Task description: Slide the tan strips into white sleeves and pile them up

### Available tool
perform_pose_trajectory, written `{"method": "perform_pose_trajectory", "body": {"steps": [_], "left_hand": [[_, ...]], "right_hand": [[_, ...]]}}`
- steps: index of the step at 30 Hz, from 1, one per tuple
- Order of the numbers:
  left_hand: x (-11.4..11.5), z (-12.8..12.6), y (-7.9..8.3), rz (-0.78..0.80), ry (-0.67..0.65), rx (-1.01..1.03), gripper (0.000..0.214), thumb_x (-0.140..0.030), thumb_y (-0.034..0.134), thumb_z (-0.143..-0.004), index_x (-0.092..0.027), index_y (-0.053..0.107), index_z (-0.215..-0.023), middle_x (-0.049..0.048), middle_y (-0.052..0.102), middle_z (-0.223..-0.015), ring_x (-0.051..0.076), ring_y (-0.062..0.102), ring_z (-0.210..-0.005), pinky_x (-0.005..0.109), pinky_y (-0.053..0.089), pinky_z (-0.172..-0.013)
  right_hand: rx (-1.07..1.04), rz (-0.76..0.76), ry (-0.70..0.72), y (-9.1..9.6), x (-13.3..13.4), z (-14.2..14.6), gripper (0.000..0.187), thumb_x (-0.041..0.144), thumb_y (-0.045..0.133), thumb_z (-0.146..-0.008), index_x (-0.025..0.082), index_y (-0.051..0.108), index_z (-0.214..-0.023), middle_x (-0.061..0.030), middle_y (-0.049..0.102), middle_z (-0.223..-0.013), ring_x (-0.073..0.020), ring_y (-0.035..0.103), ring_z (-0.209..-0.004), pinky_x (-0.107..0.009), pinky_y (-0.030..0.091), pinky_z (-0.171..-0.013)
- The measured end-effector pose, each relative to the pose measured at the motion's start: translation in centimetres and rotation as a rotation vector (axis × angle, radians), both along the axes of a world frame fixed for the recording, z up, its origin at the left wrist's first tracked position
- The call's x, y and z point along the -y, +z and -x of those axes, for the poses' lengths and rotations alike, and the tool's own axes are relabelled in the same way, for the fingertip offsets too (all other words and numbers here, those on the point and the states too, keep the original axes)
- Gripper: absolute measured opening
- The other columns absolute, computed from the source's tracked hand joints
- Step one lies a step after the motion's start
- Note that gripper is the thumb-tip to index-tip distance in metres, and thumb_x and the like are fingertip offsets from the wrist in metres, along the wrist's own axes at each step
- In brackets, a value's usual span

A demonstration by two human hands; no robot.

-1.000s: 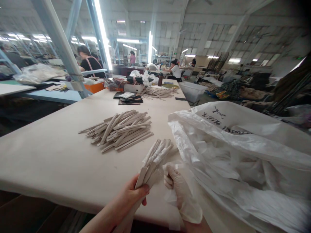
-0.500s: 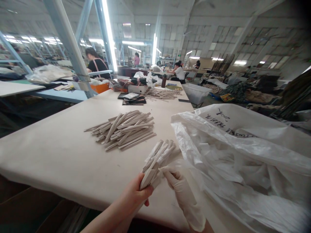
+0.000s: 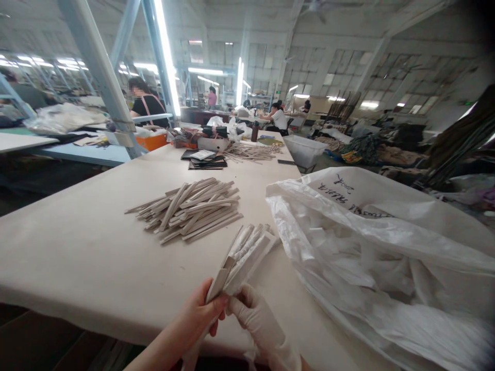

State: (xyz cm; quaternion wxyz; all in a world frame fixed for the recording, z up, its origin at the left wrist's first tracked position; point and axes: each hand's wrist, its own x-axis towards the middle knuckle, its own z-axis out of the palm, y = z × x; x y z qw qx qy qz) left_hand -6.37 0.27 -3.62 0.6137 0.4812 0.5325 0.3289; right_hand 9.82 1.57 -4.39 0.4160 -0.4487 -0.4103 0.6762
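My bare left hand [image 3: 207,306] is wrapped round the lower end of a bundle of narrow beige strips [image 3: 221,281], which fans out up and to the right. Some strips in it have white, film-like faces. In a thin pale glove, my right hand [image 3: 251,314] pinches at the low end of a wider white-faced strip [image 3: 253,260], close against my left thumb. The exact spot between those fingertips is hidden. Something thin and white dangles below the glove. Beyond my hands, a loose pile of similar beige strips [image 3: 189,208] lies on the pale-covered table [image 3: 96,247].
To the right a large translucent plastic bag [image 3: 371,216] lies open, with crumpled white pieces inside. Dark flat pieces [image 3: 204,162], more strips [image 3: 251,152] and a brown bottle [image 3: 255,131] sit at the far end. A white bin [image 3: 305,149] stands beyond; several people work further off.
My right hand has moved left and down, from beside the bundle to its lower end at my left thumb. The wide white-faced strip now shows on the bundle's right side. The view has shifted slightly.
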Motion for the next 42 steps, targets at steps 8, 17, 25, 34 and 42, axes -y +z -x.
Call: {"method": "perform_pose_trajectory", "body": {"steps": [8,17,25,34,42], "left_hand": [[-0.3,-0.8,-0.3,0.001,0.01,-0.047,0.027,-0.041,0.051,-0.071,-0.018,0.043,-0.082,-0.0108,0.046,-0.045,0.003,0.036,-0.029,0.015,0.029,-0.03],[-1.8,-1.2,-0.3,-0.13,-0.082,-0.262,0.015,-0.034,0.044,-0.076,-0.02,0.04,-0.076,-0.0093,0.045,-0.05,0.005,0.038,-0.032,0.017,0.032,-0.033],[-9.9,-3.0,0.7,-0.389,-0.084,-0.924,0.01,-0.027,0.042,-0.079,-0.021,0.043,-0.071,0.0033,0.06,-0.07,0.019,0.059,-0.069,0.027,0.039,-0.058],[-6.3,-4.3,1.9,-0.331,-0.141,-0.706,0.015,-0.035,0.047,-0.078,-0.02,0.051,-0.08,0.0007,0.06,-0.075,0.016,0.059,-0.069,0.023,0.042,-0.057],[-2.3,-5.8,0.2,0.097,-0.193,0.114,0.017,-0.025,0.06,-0.062,-0.017,0.048,-0.072,-0.0061,0.054,-0.057,0.002,0.032,-0.033,0.016,0.024,-0.031]], "right_hand": [[-0.141,0.076,-0.198,-1.0,-1.1,0.3,0.037,0.055,0.059,-0.068,0.018,0.058,-0.068,0.007,0.035,-0.047,-0.0069,0.024,-0.042,-0.022,0.015,-0.041],[-0.203,0.137,-0.238,-0.9,-2.1,0.2,0.041,0.056,0.06,-0.065,0.017,0.05,-0.058,0.0087,0.033,-0.042,-0.0046,0.018,-0.038,-0.021,0.01,-0.038],[-0.583,0.206,-0.302,-1.1,-4.7,-3.8,0.035,0.045,0.062,-0.07,0.016,0.063,-0.088,0.0134,0.022,-0.039,-0.0031,0.007,-0.035,-0.017,0.008,-0.034],[-0.764,0.207,-0.337,-0.5,-4.8,-5.2,0.029,0.034,0.067,-0.068,0.015,0.064,-0.09,0.0138,0.025,-0.039,-0.001,0.011,-0.032,-0.015,0.009,-0.031],[-0.745,0.149,-0.418,0.9,-4.8,-3.0,0.022,0.032,0.063,-0.072,0.018,0.062,-0.089,0.0122,0.031,-0.043,-0.0009,0.02,-0.032,-0.014,0.017,-0.031]]}}
